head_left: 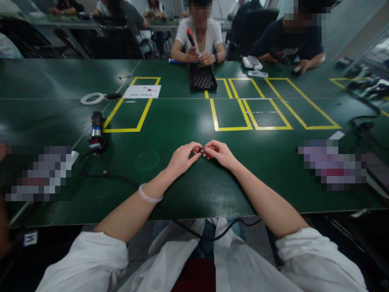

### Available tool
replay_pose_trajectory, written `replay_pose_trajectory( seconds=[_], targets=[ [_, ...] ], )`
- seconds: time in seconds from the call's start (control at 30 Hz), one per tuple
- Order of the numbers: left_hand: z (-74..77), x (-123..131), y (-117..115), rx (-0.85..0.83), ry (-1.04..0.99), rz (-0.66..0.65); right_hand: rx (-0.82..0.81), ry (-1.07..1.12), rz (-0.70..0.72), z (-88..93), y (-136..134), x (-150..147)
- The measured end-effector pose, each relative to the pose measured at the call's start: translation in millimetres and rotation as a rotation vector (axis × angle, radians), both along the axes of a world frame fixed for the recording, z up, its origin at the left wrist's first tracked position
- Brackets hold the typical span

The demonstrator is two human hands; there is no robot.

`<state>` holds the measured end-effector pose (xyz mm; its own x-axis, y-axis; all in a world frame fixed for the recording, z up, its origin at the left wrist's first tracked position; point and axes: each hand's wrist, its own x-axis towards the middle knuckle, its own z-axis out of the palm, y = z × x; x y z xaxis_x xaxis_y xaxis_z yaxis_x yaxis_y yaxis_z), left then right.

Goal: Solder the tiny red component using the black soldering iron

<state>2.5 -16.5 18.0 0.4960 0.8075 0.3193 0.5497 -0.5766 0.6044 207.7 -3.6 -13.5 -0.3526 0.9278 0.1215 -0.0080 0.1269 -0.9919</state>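
Observation:
My left hand [184, 156] and my right hand [219, 153] meet fingertip to fingertip just above the green table [194, 186]. Pinched between them is a small red and dark part [202, 150]. Most of it is hidden by the fingers, and it is too small to tell its kind. Thumb and forefinger of each hand close on it from opposite sides. A pale bangle circles my left wrist. Under that forearm runs a black cable [121, 177].
A dark cylindrical device [97, 125] stands at left, near a white cable coil [92, 98] and a paper sheet [142, 91]. Yellow tape [234, 129] marks rectangles. Opposite, a person [199, 36] holds a red-tipped tool behind a black tray [203, 86]. Blurred panels lie at both sides.

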Motion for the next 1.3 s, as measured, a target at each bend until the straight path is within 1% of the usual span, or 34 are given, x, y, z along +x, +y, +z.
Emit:
replay_pose_trajectory(
  seconds=[0.17, 0.27, 0.43, 0.57, 0.8, 0.97, 1.07, 1.13, 1.2, 1.3],
  targets=[
    [-1.6, 0, 1, 0.011, 0.023, 0.017, 0.004, -0.009, 0.011, -0.6, 0, -1],
    [-1.0, 0, 1, 0.006, 0.029, 0.033, 0.053, -0.012, -0.015, -1.5, -1, -1],
    [-2.2, -1, 2, 0.002, 0.046, 0.053, 0.193, -0.176, -0.034, -0.2, -3, 0],
    [-2.3, -1, 2, -0.017, 0.053, 0.053, 0.253, -0.287, -0.056, 3.4, -4, 0],
    [2.1, -2, 2, -0.011, 0.057, 0.063, 0.24, -0.325, -0.073, 6.8, -4, 1],
    [7.1, -11, 7, 0.039, 0.034, 0.13, 0.209, -0.296, -0.08, 4.3, -3, 2],
    [14.9, -28, 16, 0.087, 0.012, 0.218, 0.2, -0.293, -0.074, 3.1, -3, 2],
    [21.6, -47, 27, 0.133, 0.032, 0.323, 0.194, -0.295, -0.071, 2.5, -3, 2],
    [27.8, -75, 39, 0.171, 0.093, 0.48, 0.189, -0.29, -0.068, 2.1, -3, 2],
    [33.0, -127, 51, 0.172, 0.238, 0.789, 0.193, -0.286, -0.062, 1.5, -3, 1]
  ],
)
